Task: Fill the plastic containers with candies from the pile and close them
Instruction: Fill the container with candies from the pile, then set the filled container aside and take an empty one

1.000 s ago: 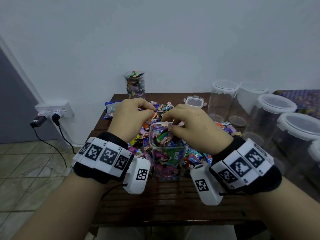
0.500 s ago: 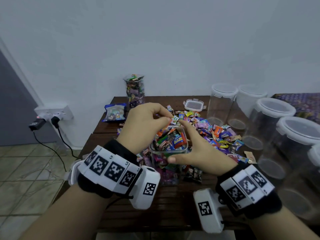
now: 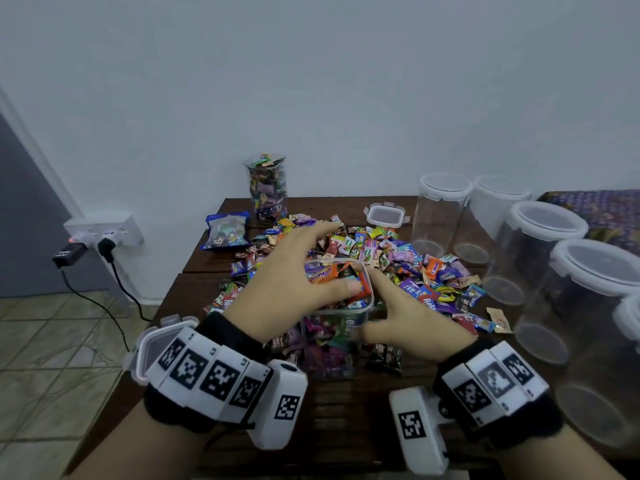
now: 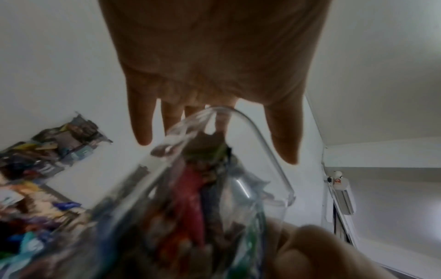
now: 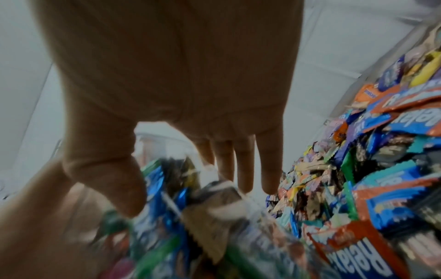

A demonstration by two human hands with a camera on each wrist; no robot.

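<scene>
Left hand (image 3: 294, 271) flattened over 1 container (image 3: 341, 327); 5 empty jars (image 3: 440, 209).

Middle of the frame: open box (image 3: 337, 317) full of candies, on the table (image 3: 346, 410). Behind it, candy pile (image 3: 398, 265). Right edge: empty jars (image 3: 540, 271). Upper middle: full jar (image 3: 268, 188).

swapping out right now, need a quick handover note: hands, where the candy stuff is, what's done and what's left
Left hand: open, fingers straight, flat over the mouth of the square container, holding nothing.
Right hand: open, against that container's right side, thumb on its front wall.
The container stands at the front of the candy pile, filled to the rim, no lid on it.
Small clip lid lies behind the pile.
Tall filled jar at the back, lidless.
Empty lidded jars along the right.
Left: close the filled ones, fill the rest.
</scene>
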